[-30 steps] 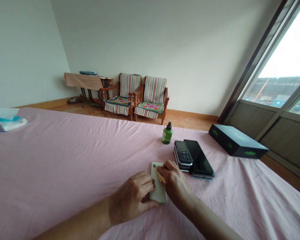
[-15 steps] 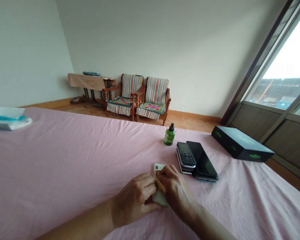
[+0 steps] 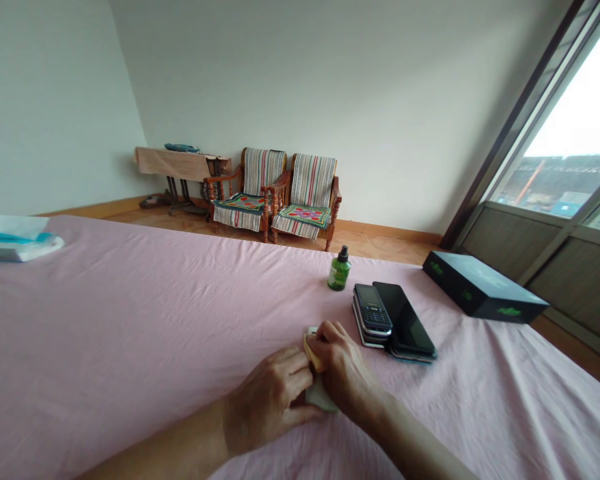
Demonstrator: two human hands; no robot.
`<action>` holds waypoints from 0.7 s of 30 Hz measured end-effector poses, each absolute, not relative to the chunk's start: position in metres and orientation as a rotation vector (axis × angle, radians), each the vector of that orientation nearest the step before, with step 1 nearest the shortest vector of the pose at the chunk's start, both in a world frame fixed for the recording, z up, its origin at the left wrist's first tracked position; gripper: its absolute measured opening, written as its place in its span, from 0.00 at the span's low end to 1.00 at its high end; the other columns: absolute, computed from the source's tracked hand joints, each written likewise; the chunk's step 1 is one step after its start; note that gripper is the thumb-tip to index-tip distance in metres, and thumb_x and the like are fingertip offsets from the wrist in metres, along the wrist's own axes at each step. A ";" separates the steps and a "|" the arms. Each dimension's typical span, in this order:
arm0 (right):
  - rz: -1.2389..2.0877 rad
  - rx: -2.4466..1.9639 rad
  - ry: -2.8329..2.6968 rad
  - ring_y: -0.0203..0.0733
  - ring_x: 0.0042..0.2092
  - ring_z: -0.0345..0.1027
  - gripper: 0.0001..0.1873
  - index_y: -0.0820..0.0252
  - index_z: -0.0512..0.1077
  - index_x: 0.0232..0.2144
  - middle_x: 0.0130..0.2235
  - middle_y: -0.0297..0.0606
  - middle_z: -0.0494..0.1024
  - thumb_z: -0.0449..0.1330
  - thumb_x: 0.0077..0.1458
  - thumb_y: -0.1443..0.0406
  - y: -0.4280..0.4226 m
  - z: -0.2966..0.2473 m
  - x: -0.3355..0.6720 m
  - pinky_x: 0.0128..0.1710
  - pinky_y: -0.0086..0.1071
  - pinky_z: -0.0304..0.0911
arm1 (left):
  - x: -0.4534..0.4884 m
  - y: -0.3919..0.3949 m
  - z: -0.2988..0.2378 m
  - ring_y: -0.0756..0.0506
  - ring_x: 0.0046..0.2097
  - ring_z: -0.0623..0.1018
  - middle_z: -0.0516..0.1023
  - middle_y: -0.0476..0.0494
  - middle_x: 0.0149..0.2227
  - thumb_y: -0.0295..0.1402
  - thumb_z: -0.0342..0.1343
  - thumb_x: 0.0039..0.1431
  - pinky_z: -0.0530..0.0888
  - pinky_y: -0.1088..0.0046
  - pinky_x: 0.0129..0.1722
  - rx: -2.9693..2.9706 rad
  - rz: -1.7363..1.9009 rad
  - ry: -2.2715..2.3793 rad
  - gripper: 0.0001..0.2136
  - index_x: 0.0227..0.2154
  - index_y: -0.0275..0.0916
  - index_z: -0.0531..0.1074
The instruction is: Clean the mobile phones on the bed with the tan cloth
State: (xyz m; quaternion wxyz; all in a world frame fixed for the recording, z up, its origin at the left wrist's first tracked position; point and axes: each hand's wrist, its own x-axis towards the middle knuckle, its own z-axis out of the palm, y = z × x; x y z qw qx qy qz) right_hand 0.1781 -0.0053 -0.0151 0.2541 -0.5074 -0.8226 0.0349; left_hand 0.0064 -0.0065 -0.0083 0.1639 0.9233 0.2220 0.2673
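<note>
A white phone [image 3: 322, 395] lies back up on the pink sheet [image 3: 180, 300], largely covered by both hands. My left hand [image 3: 275, 393] grips its left side, thumb along the lower edge and fingers at the upper side. In my right hand [image 3: 343, 367] is a folded yellowish cloth [image 3: 314, 357], pressed onto the phone's upper part and hiding most of its camera corner. Just beyond the right hand lies a keypad phone [image 3: 373, 310] on top of a stack, with a black smartphone [image 3: 405, 320] on another stack beside it.
A green spray bottle [image 3: 339, 270] stands upright behind the phones. A black box [image 3: 485, 287] sits at the right edge of the sheet, and a tissue pack [image 3: 17, 240] lies far left. Two wooden chairs [image 3: 305, 193] stand against the wall past the far edge.
My right hand has slid the cloth up the phone, towards its top end, and now covers more of the camera corner. The left hand keeps its place.
</note>
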 end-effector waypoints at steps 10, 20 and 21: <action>0.081 -1.442 -2.230 0.40 0.38 0.58 0.10 0.61 0.70 0.26 0.33 0.36 0.65 0.57 0.54 0.77 0.019 -0.012 0.182 0.34 0.31 0.52 | 0.006 -0.007 -0.011 0.44 0.39 0.73 0.74 0.47 0.35 0.33 0.67 0.52 0.70 0.70 0.39 2.687 0.729 0.713 0.10 0.31 0.38 0.71; 0.245 -1.279 -2.280 0.40 0.40 0.60 0.04 0.57 0.72 0.33 0.36 0.35 0.66 0.60 0.59 0.70 -0.023 -0.009 0.190 0.38 0.31 0.58 | 0.008 -0.007 -0.007 0.41 0.45 0.72 0.72 0.44 0.41 0.31 0.71 0.43 0.71 0.62 0.46 2.546 0.779 0.865 0.20 0.38 0.39 0.68; 0.268 -1.276 -2.279 0.40 0.40 0.60 0.04 0.57 0.73 0.34 0.36 0.35 0.67 0.60 0.59 0.70 -0.028 -0.008 0.190 0.38 0.31 0.59 | 0.008 -0.006 -0.007 0.40 0.46 0.72 0.72 0.43 0.43 0.31 0.71 0.42 0.71 0.62 0.47 2.529 0.791 0.884 0.23 0.40 0.39 0.67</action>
